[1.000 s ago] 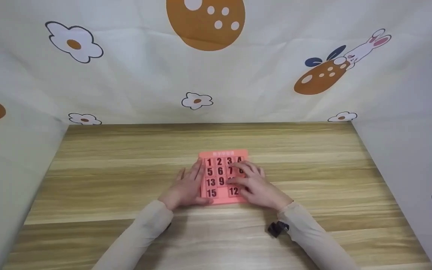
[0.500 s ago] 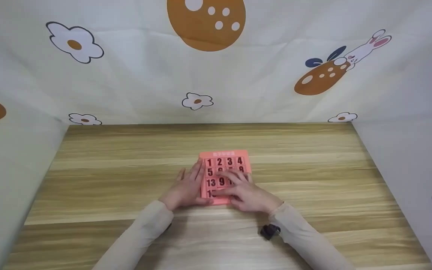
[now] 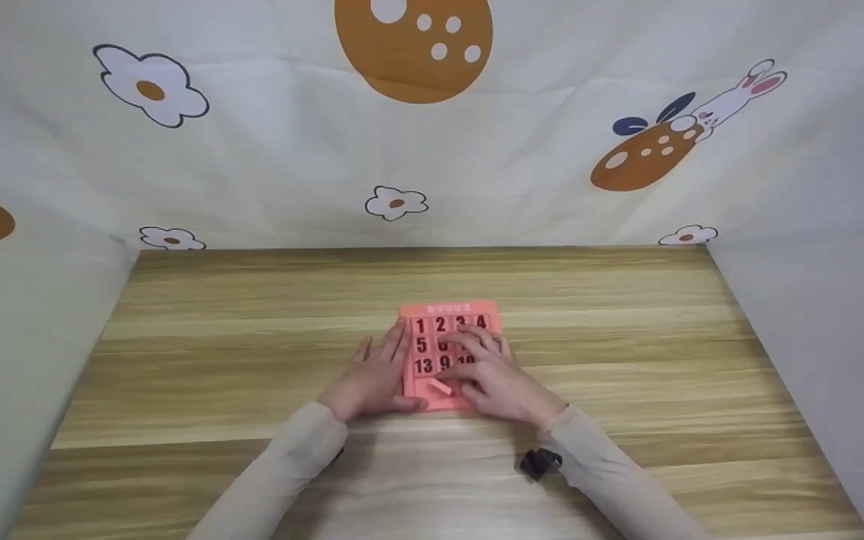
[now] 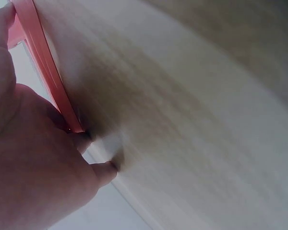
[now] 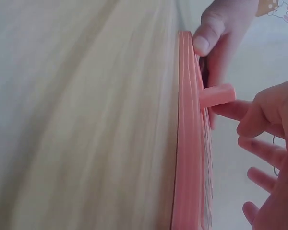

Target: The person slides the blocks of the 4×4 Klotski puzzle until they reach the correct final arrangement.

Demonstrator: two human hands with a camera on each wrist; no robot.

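Note:
A pink sliding number puzzle (image 3: 451,308) lies flat on the wooden table. My left hand (image 3: 372,379) rests against its left side, fingers straight along the edge and thumb at the near left corner. In the bottom row, one pink tile (image 3: 441,386) stands tipped up out of the frame, its thin edge showing. The right wrist view shows this tile (image 5: 218,96) jutting from the board, with the index fingertip of my right hand (image 5: 283,143) against it and the thumb apart. My right hand covers several tiles at the right; 1, 2, 5, 13 and 9 stay readable.
The wood-grain table (image 3: 252,315) extends around the puzzle. A pale cloth with printed flowers and carrots (image 3: 282,150) hangs behind and at both sides. A small black device (image 3: 541,463) sits at my right wrist.
My right hand has moved left and down across the board to the bottom row. The tile 15, flat before, is now tipped up. My left hand has kept its place.

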